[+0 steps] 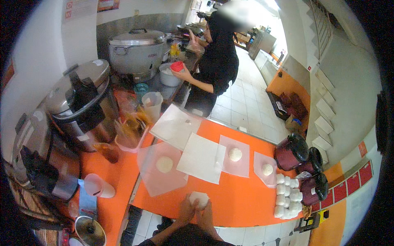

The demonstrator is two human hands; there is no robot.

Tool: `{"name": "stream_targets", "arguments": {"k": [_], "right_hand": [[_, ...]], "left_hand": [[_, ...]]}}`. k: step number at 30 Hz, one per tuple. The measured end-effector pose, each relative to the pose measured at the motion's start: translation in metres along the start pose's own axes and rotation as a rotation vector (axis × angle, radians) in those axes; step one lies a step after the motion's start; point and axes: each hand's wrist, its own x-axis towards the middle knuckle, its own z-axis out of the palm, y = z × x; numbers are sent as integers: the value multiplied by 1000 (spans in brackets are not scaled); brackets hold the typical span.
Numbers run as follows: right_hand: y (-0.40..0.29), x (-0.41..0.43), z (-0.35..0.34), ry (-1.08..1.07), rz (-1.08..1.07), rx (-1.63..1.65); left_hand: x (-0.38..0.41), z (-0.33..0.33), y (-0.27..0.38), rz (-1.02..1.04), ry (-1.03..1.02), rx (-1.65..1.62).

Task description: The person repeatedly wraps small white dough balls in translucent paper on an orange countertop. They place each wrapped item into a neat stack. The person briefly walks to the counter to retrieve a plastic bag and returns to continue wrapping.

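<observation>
Near the front edge of the orange table [234, 200], my left hand [186, 209] and my right hand [205, 213] hold a white bundle [199, 199] between them; it looks like wrapped rice. Ahead of my hands, a round white mound [164, 164] rests on a translucent sheet. Stacks of white paper sheets [201, 158] lie beside it. Two more round mounds, one larger [235, 154] and one smaller [267, 169], sit on separate sheets to the right. Several white wrapped bundles [287, 196] are grouped at the table's right side.
Dark red lidded pots [291, 152] stand at the right end. Large cookers [83, 104], a pink container of bags [130, 132] and plastic cups [103, 186] are at left. Across the table a co-worker [215, 61] in black holds a red cup [177, 66] over a grey pot [170, 78].
</observation>
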Motion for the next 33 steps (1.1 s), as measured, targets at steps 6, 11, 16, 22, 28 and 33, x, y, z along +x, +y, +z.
{"name": "stream_targets", "arguments": {"k": [6,11,16,22,28,33], "right_hand": [[0,8,-43,155,42,208],[61,29,-116,109,100,90],[79,25,-189,44,236,112],[150,56,-247,-206,372,328],[172,94,-377,-199,257,209],[211,126,-532,216,66,-696]], "left_hand": [[-2,51,35,27,-128,132],[-1,104,16,78,-286,75],[-12,192,-53,-64,-319,-20],[-15,207,-21,152,-514,314],[-5,260,55,-128,-807,405],[-2,263,7,288,-902,795]]}}
